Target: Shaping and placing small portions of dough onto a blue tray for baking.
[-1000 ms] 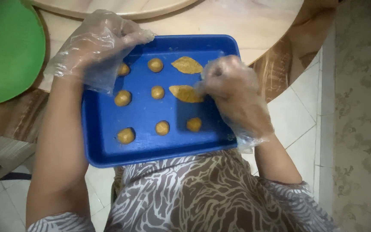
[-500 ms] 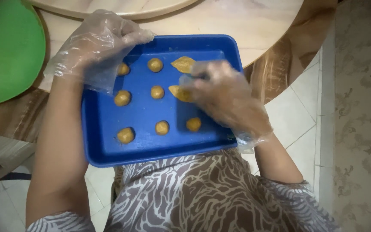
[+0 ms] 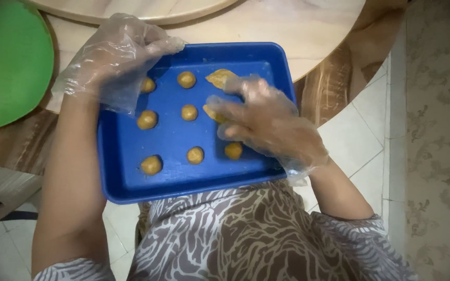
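Head cam, looking down. Blue tray (image 3: 131,187) is sitting at the worktop (image 3: 298,31) edge, near side overhanging toward the person's lap.

Left hand (image 3: 113,60), in a loose clear plastic glove, is resting on the tray's far-left corner, fingers (image 3: 167,46) lying along the far rim. Grip looks released: fingers spread, nothing held, just touching the rim. Glove is partly covering one dough ball (image 3: 148,85).

Right hand (image 3: 266,122), also gloved, is lying inside the tray on the right side, fingers reaching left. Fingertips (image 3: 215,104) are touching a flattened dough piece (image 3: 212,113), mostly hidden under them. Can't tell if the grip is pinching it or only pressing on it. 2nd flattened piece, leaf-shaped (image 3: 220,77), is lying just beyond the hand near the far rim, touching the index finger or v. close.

Small round dough balls, approx. in rows on the tray floor, apart from each other:
- far row: one at center (image 3: 186,79), plus the half-covered one at left
- mid row: left (image 3: 147,119), center (image 3: 189,112)
- near row: left (image 3: 151,165), center (image 3: 195,155), right (image 3: 233,150), last one just beside the right hand.

Green round plate (image 3: 6,67) is sitting on the worktop well left of the tray. Person is wearing a brown/white patterned top (image 3: 246,239). Tiled floor (image 3: 360,151) is showing at right.
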